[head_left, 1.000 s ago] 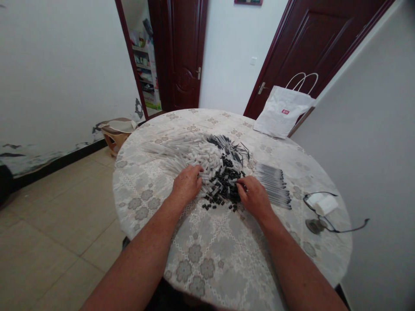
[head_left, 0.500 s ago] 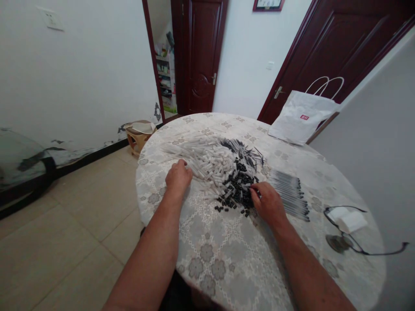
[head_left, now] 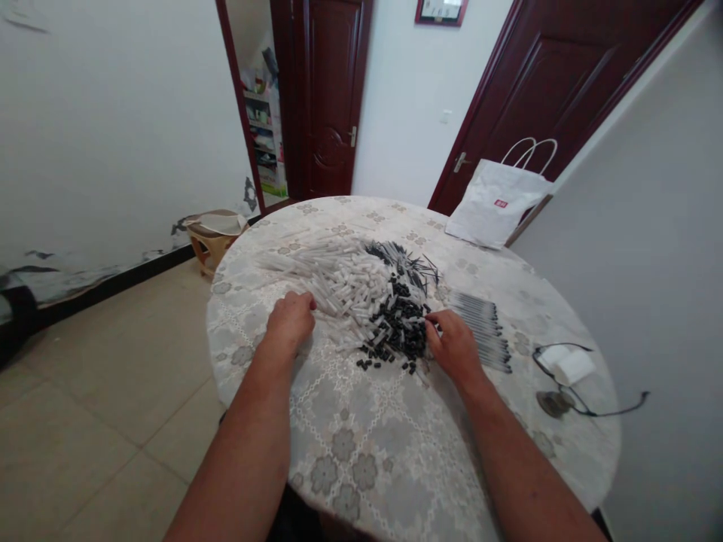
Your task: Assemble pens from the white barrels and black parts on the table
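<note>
My left hand (head_left: pixel 291 322) is closed at the near left edge of a heap of whitish plastic tubes (head_left: pixel 333 278) that look like pen barrels. Its fingers are curled together, and what they may hold is too small to make out. At the right side of a pile of small black caps (head_left: pixel 398 324), my right hand (head_left: pixel 455 345) pinches thumb and fingers together; the thing between them cannot be made out. Thin black-tipped sticks, like pen refills (head_left: pixel 415 267), lie behind the caps. To the right of that hand, a row of black-ended clear pens (head_left: pixel 480 324) lies side by side.
A patterned cloth covers the round table (head_left: pixel 361 429). Eyeglasses (head_left: pixel 587 412), folded white tissue (head_left: pixel 573 366) and a dark round object (head_left: pixel 554 403) lie at the right. A white paper bag (head_left: pixel 491 203) stands at the back right. Beyond the left edge is a stool (head_left: pixel 212 245).
The view has turned right, so the room and table appear further left. Against the heap, my left hand has come slightly closer to me. Both hands stay closed.
</note>
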Tool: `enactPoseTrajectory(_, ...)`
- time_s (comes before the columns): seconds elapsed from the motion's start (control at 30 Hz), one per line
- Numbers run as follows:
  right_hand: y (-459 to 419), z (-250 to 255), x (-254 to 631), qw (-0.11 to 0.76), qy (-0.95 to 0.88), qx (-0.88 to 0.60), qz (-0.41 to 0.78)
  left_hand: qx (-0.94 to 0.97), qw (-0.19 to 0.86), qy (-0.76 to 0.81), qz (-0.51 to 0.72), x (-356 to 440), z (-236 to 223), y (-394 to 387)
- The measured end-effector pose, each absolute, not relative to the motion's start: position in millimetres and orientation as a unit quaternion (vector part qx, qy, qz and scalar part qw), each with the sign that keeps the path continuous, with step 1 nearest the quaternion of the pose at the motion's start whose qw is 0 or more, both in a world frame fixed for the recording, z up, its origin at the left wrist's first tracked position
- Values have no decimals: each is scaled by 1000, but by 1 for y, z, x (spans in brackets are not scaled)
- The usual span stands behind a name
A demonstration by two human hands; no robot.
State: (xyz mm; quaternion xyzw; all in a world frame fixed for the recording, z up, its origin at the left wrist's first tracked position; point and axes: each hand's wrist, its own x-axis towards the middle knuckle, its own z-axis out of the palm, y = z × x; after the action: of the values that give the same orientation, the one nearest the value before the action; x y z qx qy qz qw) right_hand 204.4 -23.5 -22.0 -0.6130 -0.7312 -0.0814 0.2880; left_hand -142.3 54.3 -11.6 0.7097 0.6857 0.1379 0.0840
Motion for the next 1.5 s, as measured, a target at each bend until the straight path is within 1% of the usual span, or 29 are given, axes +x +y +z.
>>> enactPoseTrajectory(0.1, -19, -18, 217, 272, -703, -649, -102, 711, 63, 688, 131, -145, -12, 56)
enactPoseTrajectory(0.17, -15, -13, 226, 245, -687, -677, -103, 709, 63, 691, 126, -147, -11, 57)
enactPoseTrajectory(0.3, -4, -2, 239, 153, -663, -729, -78, 712, 103, 684, 116, -148, -13, 60)
enactPoseTrajectory(0.4, 11, 5, 243, 113, -654, -746, -64, 708, 122, 685, 118, -147, -15, 61)
enactPoseTrajectory(0.77, 62, 4, 253, 23, -583, -811, -46, 711, 104, 691, 73, -140, -9, 55)
enactPoseTrajectory(1.1, 82, -4, 248, -15, -573, -818, -53, 669, 104, 728, 110, -142, -11, 57)
enactPoseTrajectory(1.2, 82, -4, 242, -20, -570, -819, -56, 646, 106, 740, 150, -139, -7, 56)
enactPoseTrajectory(1.3, 77, 1, 236, -14, -572, -817, -72, 614, 117, 745, 235, -136, -5, 58)
enactPoseTrajectory(1.4, 65, 12, 231, 11, -581, -807, -106, 562, 163, 722, 369, -135, -7, 62)
enactPoseTrajectory(1.5, 40, 29, 216, 74, -599, -786, -135, 457, 262, 659, 536, -135, -8, 69)
